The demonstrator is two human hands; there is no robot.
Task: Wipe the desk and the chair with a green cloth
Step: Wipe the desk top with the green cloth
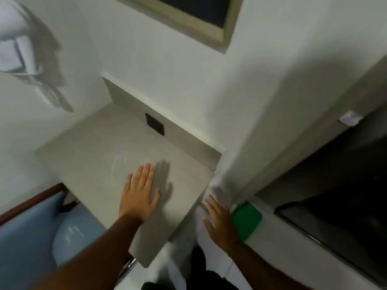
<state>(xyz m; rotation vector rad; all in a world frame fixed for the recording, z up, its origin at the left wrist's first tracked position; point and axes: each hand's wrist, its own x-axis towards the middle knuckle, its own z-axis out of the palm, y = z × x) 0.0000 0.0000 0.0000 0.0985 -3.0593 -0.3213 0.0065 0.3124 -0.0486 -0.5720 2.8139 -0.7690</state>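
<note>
A grey desk [90, 164] fills the middle of the head view, set in a corner between white walls. My left hand [139, 192] hovers flat over its near right part, fingers apart, holding nothing. A green cloth [248, 219] lies on a white ledge at the right. My right hand [219, 221] is spread just left of the cloth, its edge next to the cloth but not gripping it. A blue chair [27, 233] with a dark wooden frame stands at the lower left, partly under the desk.
A white wall corner [230, 164] juts out between desk and ledge. A dark socket [155, 124] sits in the desk's back panel. White items hang on the left wall [18, 51]. A dark glass surface [345, 201] lies right of the ledge. The frame is blurred.
</note>
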